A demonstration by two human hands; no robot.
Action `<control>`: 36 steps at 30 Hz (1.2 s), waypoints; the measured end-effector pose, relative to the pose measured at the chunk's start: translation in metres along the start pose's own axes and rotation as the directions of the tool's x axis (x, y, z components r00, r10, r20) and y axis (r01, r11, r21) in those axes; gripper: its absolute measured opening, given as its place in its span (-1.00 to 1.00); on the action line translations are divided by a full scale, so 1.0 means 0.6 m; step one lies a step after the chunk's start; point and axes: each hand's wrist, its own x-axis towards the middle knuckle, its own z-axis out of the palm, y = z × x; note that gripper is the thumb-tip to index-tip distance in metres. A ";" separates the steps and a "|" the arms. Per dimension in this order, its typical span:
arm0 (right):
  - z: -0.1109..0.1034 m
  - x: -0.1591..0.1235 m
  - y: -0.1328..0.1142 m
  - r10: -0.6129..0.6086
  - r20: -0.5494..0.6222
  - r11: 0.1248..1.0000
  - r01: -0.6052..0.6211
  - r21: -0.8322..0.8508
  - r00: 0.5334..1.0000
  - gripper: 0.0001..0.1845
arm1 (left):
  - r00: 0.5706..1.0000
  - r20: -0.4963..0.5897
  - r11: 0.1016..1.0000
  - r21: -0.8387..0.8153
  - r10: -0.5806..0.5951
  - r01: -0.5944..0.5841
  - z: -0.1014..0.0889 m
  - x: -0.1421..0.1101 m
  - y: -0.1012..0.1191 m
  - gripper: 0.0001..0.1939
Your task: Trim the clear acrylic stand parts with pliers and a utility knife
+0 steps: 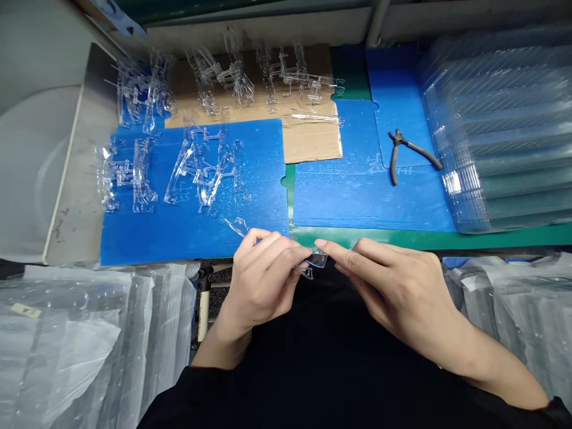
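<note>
The fingers point(280, 253) of the left hand point(261, 283) and the fingers point(344, 256) of the right hand point(397, 286) are closed in a tight pinch, tips almost meeting. Held between them is a small clear plastic piece point(318, 259), with a thin part of it hanging below. It appears to be held out over the black-clothed body, close to the camera, perhaps so that it can be steadied from both sides and seen clearly.

Just beyond the left hand, a curved clear plastic fragment point(238, 226) lies on a blue corrugated plastic board point(134, 241). Further along that board, clusters of transparent moulded parts point(210, 170) are spread loosely, and more are laid on a cardboard sheet point(313, 146) behind it. The spacing seems to keep the clusters from tangling.

To the right, a second blue board point(370, 199) lies on a green mat point(402, 239). On it, a pair of dark-handled cutting pliers point(404, 152) rests flat, apart from the parts and within easy reach of the right hand. A tall stack of clear ribbed trays point(500, 131) is placed at the far right edge of the counter point(75, 179), away from the work area. Below the counter's front edge, bulky clear plastic bags point(89, 339) hang on the left, with others point(513, 304) on the right.
</note>
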 end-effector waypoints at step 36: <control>0.014 -0.030 -0.009 -0.055 -0.042 0.958 0.065 0.280 0.998 -0.50 | 0.922 0.339 0.471 -0.792 -0.189 0.388 0.015 -0.015 0.017 -0.74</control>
